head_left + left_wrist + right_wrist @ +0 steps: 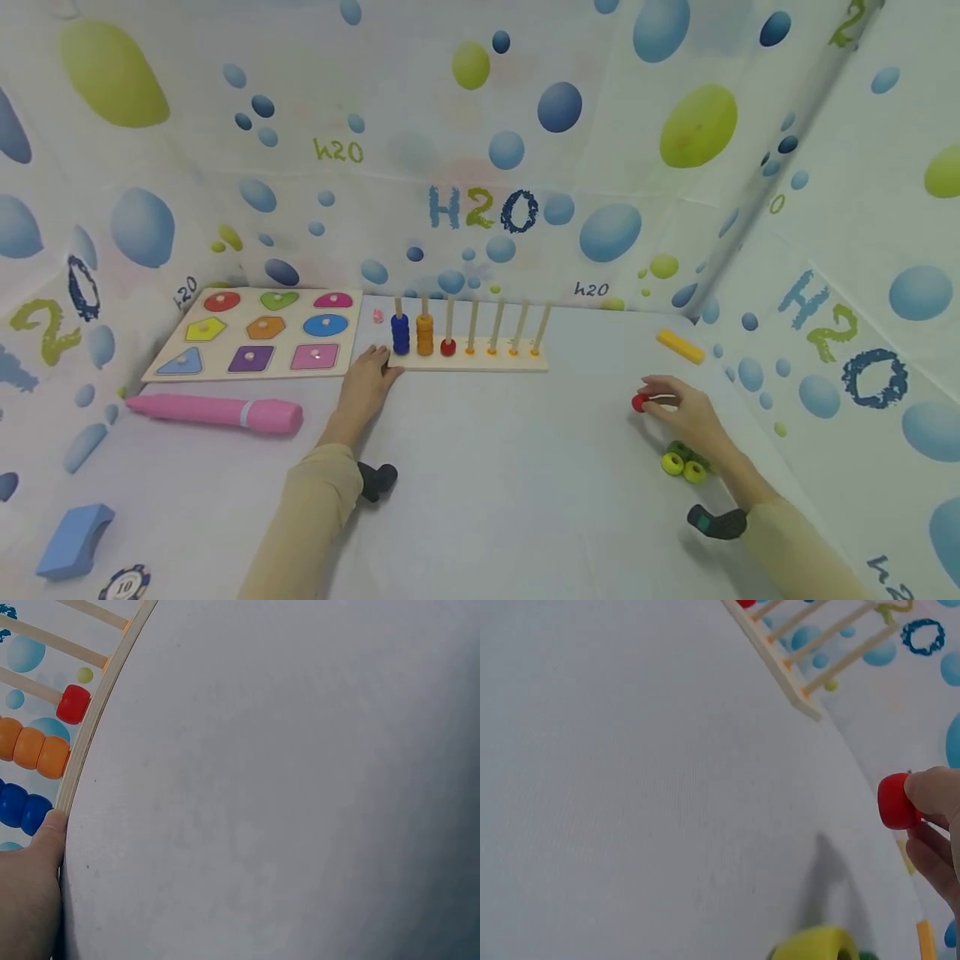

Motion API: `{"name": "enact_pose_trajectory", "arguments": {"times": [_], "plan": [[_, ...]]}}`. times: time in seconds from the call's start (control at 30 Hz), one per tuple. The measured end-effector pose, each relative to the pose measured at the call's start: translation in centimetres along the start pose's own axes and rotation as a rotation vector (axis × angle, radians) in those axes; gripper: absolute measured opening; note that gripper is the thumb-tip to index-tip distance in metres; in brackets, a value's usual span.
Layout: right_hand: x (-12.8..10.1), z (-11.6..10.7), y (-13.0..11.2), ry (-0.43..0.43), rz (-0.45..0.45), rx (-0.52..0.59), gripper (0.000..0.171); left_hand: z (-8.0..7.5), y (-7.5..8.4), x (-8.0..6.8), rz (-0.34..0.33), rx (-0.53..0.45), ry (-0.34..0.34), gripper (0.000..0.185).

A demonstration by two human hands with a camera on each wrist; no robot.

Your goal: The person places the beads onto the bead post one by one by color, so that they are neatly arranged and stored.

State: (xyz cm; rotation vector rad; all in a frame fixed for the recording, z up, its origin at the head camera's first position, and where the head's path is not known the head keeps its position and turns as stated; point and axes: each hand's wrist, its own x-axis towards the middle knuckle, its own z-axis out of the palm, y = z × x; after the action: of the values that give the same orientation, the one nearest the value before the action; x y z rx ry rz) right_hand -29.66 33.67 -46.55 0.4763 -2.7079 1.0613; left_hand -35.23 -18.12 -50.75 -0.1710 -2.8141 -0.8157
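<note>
Two hands well apart on the white tabletop (pixel 510 483). Right hand (pixel 686 412) out at the right edge, fingertips pinching a red ring (pixel 639 403), lifted just clear of the surface by the look of the right wrist view. Left hand (pixel 367 379) far across, fingers relaxed, thumb pressed against the near-left corner of the wooden peg rack (pixel 480 363), steadying it, gripping nothing.

Rack lying up and to the left of the red ring, long axis running left to right along the back of the table, pegs standing upright. Blue stack (pixel 401 334) on the first peg, orange stack (pixel 424 335) on the second, single red ring on peg (pixel 447 347) third; remaining four pegs bare. Third peg toward the left half of the rack, so a long diagonal away from the right hand, though the left sits right beside it.

Open cloth between ring and rack, nothing in the path. Yellow and green rings (pixel 684 463) clustered just below the right wrist. Yellow block (pixel 680 346) off to the far right. Shape puzzle board (pixel 258 333) left of the rack, pink marker (pixel 217 412) in front of it, blue block (pixel 75 542) and a poker chip (pixel 123 583) near the bottom left corner.
</note>
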Motion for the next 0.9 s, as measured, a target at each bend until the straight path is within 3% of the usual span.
{"name": "enact_pose_trajectory", "arguments": {"times": [0.1,0.3,0.4,0.57,0.73,0.9], "plan": [[1.5,1.8,-1.0,-0.020,-0.012,0.096,0.036,-0.2,-0.5,-0.3,-0.006,0.018,-0.006,0.052],[5.4,3.6,-3.5,0.016,-0.064,0.154,0.035,-0.7,-0.6,-0.4,0.016,0.008,-0.005,0.052],[8.0,3.4,-5.6,0.051,-0.112,0.173,0.035,-0.8,-0.4,-0.1,0.019,0.007,0.001,0.051],[11.6,3.4,-11.3,0.090,-0.179,0.156,0.032,-0.5,-0.1,0.5,0.024,0.004,0.005,0.052],[15.4,6.3,-13.1,0.100,-0.246,0.142,0.030,-0.1,0.2,0.6,0.013,-0.014,-0.009,0.052],[17.6,9.2,-16.1,0.099,-0.313,0.169,0.028,-0.1,0.5,0.4,0.002,-0.027,-0.018,0.052]]}}
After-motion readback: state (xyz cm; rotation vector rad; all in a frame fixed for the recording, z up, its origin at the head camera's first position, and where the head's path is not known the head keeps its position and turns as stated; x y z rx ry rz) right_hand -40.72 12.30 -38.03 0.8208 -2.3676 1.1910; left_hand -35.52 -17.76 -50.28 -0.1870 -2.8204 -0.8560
